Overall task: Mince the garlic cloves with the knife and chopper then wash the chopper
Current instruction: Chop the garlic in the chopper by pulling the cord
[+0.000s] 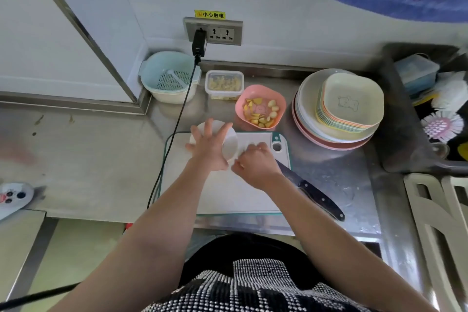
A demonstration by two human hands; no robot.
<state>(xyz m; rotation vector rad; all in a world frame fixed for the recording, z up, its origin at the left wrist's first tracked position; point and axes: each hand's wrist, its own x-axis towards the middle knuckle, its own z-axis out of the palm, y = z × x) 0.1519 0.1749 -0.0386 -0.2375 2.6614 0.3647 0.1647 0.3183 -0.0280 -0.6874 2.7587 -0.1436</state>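
A white chopper is held down on a cutting board by two hands on a steel kitchen counter.

The steel counter (329,175) is seen spread across the view, and on it lies the white cutting board (228,195) with a green rim. A stack of plates (336,114) stands at the right rear of the board, a pink bowl (260,106) of cut pieces just behind it, and a clear lidded container (224,83) and a pale blue strainer basket (168,81) against the wall. The white chopper (229,145) is set on the board's far end. The left hand (210,147) is laid on its top with fingers spread straight. The right hand (255,162) is held against the chopper's right side with fingers curled; what is pinched cannot be told. A black-handled knife (316,192) is left on the board's right edge, under the right wrist.
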